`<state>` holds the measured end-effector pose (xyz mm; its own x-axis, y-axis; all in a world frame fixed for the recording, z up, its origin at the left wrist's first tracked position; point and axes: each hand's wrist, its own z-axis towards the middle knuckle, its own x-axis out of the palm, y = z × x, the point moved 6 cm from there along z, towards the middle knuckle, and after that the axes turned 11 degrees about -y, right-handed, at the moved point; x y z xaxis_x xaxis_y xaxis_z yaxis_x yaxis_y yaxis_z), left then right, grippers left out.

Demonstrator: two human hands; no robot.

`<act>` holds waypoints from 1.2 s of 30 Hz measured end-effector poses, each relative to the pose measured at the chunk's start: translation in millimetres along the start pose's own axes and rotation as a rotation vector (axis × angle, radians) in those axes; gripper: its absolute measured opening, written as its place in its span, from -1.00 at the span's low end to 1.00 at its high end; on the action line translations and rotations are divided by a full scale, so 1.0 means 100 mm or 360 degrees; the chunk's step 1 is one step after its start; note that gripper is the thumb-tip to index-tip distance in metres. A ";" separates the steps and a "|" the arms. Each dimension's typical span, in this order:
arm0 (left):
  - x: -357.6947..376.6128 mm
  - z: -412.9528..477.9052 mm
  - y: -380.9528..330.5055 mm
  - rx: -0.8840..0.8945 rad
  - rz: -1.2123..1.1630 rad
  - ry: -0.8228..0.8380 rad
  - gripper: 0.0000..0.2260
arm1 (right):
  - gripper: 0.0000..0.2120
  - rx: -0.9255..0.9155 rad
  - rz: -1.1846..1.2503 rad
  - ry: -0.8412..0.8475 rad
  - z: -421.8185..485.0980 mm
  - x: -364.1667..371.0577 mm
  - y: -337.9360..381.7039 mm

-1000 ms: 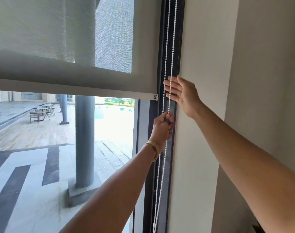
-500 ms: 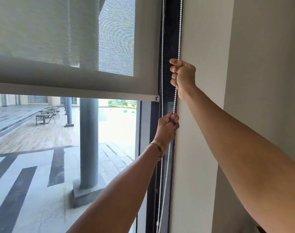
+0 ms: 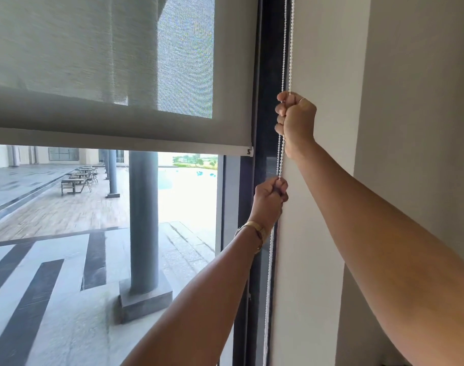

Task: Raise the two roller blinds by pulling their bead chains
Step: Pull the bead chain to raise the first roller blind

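1. The right hand (image 3: 295,120) is clenched in a fist around the bead chain (image 3: 288,48), high up beside the dark window frame (image 3: 269,75). This placement probably gives it a long downward stroke.
2. The left hand (image 3: 270,198) is fisted on the same chain lower down, just under the level of the blind's bottom bar. Stacked this way, the two hands look set for a hand-over-hand pull, one holding tension while the other hauls.
3. The chain is a loop of small white beads, two thin strands running close together down the narrow gap between frame and pale wall (image 3: 328,180). Below the left fist it hangs slack and slightly curved.
4. The roller blind (image 3: 106,62) is a grey, finely woven mesh, semi-sheer so that outdoor shapes show through it. Its straight, stiff bottom bar (image 3: 120,140) sits roughly midway up the visible glass, so this blind seems partly raised.
5. A gold-coloured bracelet (image 3: 254,231) circles the left wrist and a thin ring shows on the right hand.
6. A second blind is not visible here, so its state cannot be told.
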<state>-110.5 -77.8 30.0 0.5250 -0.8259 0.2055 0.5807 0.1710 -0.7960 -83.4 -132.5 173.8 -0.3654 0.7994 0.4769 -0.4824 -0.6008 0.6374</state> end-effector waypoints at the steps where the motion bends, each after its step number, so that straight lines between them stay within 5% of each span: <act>1: 0.00 -0.02 0.03 -0.0001 0.0003 0.0002 -0.67 | -0.63 0.0007 -0.0018 -0.0002 -0.02 -0.03 -0.03; 21: -0.14 -0.04 0.52 -0.0033 0.0125 0.0044 -0.72 | -0.66 -0.0029 -0.0208 0.0088 -0.01 -0.23 -0.56; 28: -0.26 0.28 0.69 0.0150 0.0381 0.0054 -0.83 | -0.66 -0.0044 -0.0232 0.0219 0.15 -0.18 -0.78; 36: -0.31 0.62 0.88 0.0375 0.0708 -0.0096 -0.75 | -0.75 -0.0093 -0.0607 0.0256 0.41 -0.18 -1.04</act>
<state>-37.3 -3.7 -11.2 0.7845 -0.6141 -0.0863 0.4136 0.6217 -0.6652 6.4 -84.8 123.9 -0.2693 0.9568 0.1098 -0.6501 -0.2647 0.7123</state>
